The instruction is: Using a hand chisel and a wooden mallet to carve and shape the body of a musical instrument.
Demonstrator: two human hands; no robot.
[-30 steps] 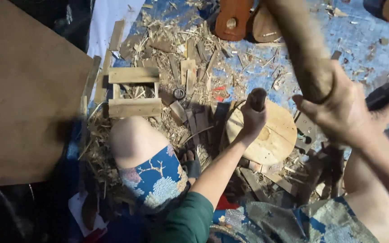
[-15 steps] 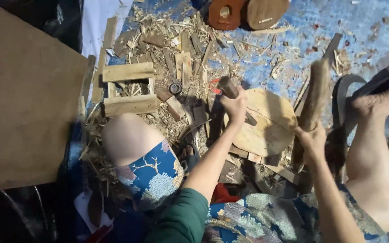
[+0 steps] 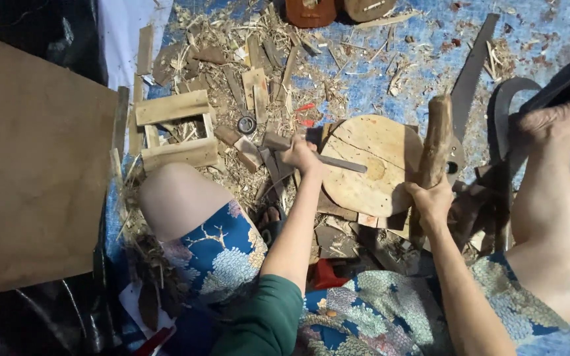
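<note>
Chisel (image 3: 338,160) lies flat across the round wooden block (image 3: 374,165), its long axis pointing right from my left hand (image 3: 300,156) clenched on its handle, while my right hand (image 3: 432,201) grips the upright wooden mallet (image 3: 435,142) just beside the tip

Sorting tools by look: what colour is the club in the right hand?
Plain brown wooden club, seen in the head view.

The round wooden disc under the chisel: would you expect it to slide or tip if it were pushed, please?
The round wooden disc lies flat, so tipping seems unlikely. It looks thick and solid, probably stiff and fairly heavy. It rests on loose wood scraps, so a push might shift it.
</note>
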